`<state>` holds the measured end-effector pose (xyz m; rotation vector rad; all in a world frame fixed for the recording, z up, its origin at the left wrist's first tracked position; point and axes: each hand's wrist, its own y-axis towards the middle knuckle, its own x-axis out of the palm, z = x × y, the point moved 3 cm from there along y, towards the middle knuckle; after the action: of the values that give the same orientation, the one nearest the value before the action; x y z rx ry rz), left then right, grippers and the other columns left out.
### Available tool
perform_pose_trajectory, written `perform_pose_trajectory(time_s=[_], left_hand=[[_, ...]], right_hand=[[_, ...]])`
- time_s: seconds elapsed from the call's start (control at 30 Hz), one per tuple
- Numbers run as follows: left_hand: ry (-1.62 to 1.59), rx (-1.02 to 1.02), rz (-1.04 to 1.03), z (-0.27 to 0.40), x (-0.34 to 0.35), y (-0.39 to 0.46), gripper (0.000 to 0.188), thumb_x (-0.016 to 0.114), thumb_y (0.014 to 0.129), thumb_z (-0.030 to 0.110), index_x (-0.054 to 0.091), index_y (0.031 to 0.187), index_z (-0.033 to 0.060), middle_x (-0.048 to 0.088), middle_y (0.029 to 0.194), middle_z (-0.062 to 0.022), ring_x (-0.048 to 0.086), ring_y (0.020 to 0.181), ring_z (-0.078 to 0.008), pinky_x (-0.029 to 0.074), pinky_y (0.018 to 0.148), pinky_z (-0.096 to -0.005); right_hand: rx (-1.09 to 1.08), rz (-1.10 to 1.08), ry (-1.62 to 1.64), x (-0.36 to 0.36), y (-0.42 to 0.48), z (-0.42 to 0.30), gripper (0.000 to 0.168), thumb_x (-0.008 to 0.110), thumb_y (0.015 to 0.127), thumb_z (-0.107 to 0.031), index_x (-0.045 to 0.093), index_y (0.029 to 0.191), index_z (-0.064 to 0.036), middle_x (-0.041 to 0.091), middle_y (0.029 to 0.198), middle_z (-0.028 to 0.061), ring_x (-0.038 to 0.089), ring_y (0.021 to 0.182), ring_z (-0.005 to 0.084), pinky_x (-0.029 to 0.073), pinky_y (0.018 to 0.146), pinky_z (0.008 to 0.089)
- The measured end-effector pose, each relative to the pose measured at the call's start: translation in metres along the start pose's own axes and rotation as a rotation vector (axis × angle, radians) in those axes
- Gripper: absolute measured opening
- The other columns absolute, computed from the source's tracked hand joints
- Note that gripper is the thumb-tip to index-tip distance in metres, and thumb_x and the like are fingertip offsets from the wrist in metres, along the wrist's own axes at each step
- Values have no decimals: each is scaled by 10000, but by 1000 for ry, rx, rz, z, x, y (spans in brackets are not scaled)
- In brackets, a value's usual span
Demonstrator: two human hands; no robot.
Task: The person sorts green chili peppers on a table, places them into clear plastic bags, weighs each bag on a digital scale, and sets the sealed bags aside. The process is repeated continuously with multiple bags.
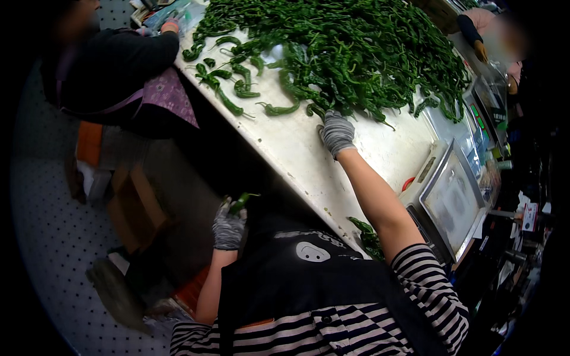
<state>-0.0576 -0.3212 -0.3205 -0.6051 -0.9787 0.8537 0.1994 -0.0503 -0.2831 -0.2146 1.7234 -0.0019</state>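
My left hand (pixel 229 227), in a grey striped knit glove, holds a green pepper (pixel 240 203) beside the table's near edge, over the dark floor. My right hand (pixel 337 132), gloved the same way, reaches across the white table (pixel 294 142) to the near edge of a large pile of long green peppers (pixel 356 58). Its fingertips touch the peppers there, next to a curled pepper (pixel 315 110); the glove hides whether they grip one. Several loose peppers (pixel 229 101) lie left of the pile. More peppers (pixel 367 238) lie by my apron, under my right forearm.
A weighing scale (pixel 452 200) with a metal pan stands right of my right arm. An open cardboard box (pixel 136 211) sits on the tiled floor at left. One co-worker's gloved hand (pixel 170 25) is at the table's far left; another's gloved hand (pixel 480 51) is at far right.
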Motion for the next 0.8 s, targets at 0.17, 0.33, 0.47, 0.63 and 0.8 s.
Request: perform_pose_trajectory(time_s=[0.17,0.33,0.47,0.63,0.8], left_hand=[[-30,-135,-481,-24,81,-11,194,546,836,161,540,1016,88,535,747,-30,521,837,-238,456,746,-415],[11,-171,-467,-47,140,4,125,582,813,126,552,932,99,529,735,4,539,735,-143,481,660,-336],[189,-43,-351,-59,158,32,112,594,779,47,536,871,73,553,784,-35,551,740,-147,488,643,-286],[-23,-212,-394,-61,140,64,97,585,768,62,532,849,74,509,652,-2,482,556,-142,443,629,-350],[-93,-357,-512,-50,137,36,243,579,727,32,554,964,79,576,802,-44,556,741,-187,438,807,-407]], right_hand=[[50,37,347,6,-6,-6,317,522,788,-295,564,968,-37,598,795,223,571,738,369,446,674,432],[-213,10,443,-44,-75,-70,223,541,804,-251,585,875,-44,599,742,189,582,662,339,462,595,411],[-595,-228,375,-28,-83,-81,336,548,795,-372,568,881,-47,592,791,165,588,724,278,471,691,383],[-218,227,295,-44,20,-53,341,554,787,-323,535,960,-29,596,860,162,572,812,319,461,731,398],[-149,26,-66,-3,77,-59,325,555,770,-272,560,1032,-79,583,1000,162,558,922,308,444,801,398]])
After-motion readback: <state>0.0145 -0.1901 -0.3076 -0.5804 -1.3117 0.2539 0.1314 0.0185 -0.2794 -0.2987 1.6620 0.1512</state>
